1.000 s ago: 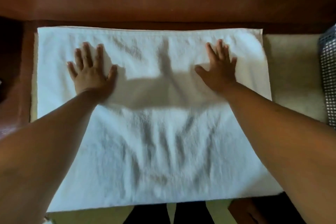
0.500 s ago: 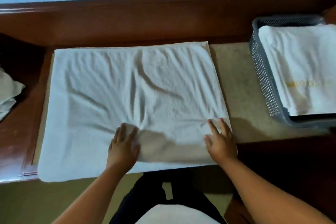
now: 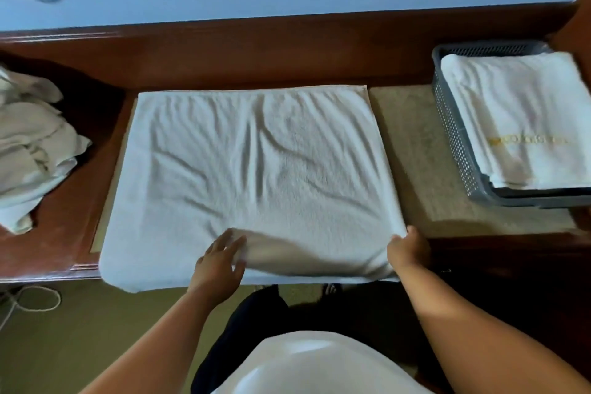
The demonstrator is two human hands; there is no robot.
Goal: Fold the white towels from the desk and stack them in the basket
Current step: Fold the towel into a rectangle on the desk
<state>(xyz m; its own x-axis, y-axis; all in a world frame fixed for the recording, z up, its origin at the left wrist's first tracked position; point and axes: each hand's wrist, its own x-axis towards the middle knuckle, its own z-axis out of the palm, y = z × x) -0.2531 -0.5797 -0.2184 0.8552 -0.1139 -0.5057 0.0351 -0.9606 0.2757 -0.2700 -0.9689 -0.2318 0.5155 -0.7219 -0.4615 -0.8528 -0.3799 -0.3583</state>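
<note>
A white towel (image 3: 256,169) lies spread and wrinkled on the wooden desk (image 3: 256,54), its near edge hanging over the front. My left hand (image 3: 220,262) rests at the near edge, fingers on the cloth beside a raised fold. My right hand (image 3: 406,249) grips the towel's near right corner, fingers tucked under the cloth. A grey perforated basket (image 3: 454,137) at the right holds folded white towels (image 3: 518,118), the top one with gold lettering.
A heap of unfolded white towels (image 3: 32,150) lies at the desk's left end. A beige mat (image 3: 415,153) shows between towel and basket. A blue wall rises behind the desk. A white cord (image 3: 38,297) lies on the floor at left.
Both hands slid from the towel's far part to its near edge. The right hand went from lying flat to gripping the near right corner, and the view pulled back.
</note>
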